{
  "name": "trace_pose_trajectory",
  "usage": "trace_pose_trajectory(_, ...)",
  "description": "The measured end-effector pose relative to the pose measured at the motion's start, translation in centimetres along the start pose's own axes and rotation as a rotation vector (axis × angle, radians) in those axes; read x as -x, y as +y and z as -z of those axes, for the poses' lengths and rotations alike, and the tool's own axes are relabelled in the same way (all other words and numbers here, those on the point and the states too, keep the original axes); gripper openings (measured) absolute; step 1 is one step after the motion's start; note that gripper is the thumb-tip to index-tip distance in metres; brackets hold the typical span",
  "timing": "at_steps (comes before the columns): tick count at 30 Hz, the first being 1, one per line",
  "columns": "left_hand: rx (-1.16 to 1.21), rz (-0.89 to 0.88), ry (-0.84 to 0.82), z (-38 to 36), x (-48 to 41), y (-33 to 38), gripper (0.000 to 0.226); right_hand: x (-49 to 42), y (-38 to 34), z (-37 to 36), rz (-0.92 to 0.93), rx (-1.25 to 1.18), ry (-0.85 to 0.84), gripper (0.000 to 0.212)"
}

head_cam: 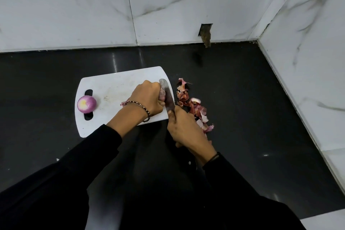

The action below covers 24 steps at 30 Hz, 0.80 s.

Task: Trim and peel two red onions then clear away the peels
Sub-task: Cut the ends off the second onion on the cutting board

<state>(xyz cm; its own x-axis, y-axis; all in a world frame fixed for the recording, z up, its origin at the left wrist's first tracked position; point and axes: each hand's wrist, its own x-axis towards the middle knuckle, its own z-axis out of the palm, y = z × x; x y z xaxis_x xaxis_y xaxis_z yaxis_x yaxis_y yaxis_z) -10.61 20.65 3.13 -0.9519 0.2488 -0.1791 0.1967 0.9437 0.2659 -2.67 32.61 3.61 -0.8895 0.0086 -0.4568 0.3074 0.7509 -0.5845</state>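
While your left-hand grip [147, 97] clamps the onion [162, 96] at the cutting board's [112, 84] right edge and your right-hand grip [183, 129] wraps the knife [167, 92], a roll could slide the blade toward your thumb.

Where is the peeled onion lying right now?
In the head view, the peeled onion sits at the left end of the cutting board, over its handle slot, apart from the left hand.

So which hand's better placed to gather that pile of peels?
Probably the right hand: the peels lie beside it, though it holds the knife. The left hand grips an onion.
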Motion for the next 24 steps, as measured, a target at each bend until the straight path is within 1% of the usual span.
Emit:
trace_pose_trajectory(4,-0.041,-0.006,0.006,-0.1,0.0,0.1,0.026,-0.3,0.3,-1.1,0.038,-0.002,0.046,0.016)
trace_pose_trajectory(9,-0.065,-0.007,-0.005,-0.1,-0.3,0.2,0.032,-1.6,0.5,-2.0,0.023,-0.034,0.033,0.024)
trace_pose_trajectory(12,-0.045,0.000,-0.018,-0.1,-0.4,0.0,0.042,-1.9,0.5,-3.0,0.034,-0.092,0.062,0.025)
trace_pose_trajectory(14,-0.036,0.006,-0.032,0.0,-0.4,0.0,0.044,-1.7,0.6,-3.6,0.039,-0.072,0.079,0.024)
trace_pose_trajectory(17,-0.004,0.026,-0.030,0.1,-0.3,-0.3,0.039,-1.3,0.2,-4.0,0.012,0.010,0.096,0.021)
trace_pose_trajectory(20,0.023,0.044,-0.029,0.1,-0.2,-0.6,0.031,-0.9,-0.6,-4.2,-0.039,0.110,0.094,0.026)
trace_pose_trajectory(24,0.041,0.055,-0.012,-0.1,0.1,-0.7,0.022,-0.7,-1.0,-4.3,-0.043,0.239,0.121,0.030)
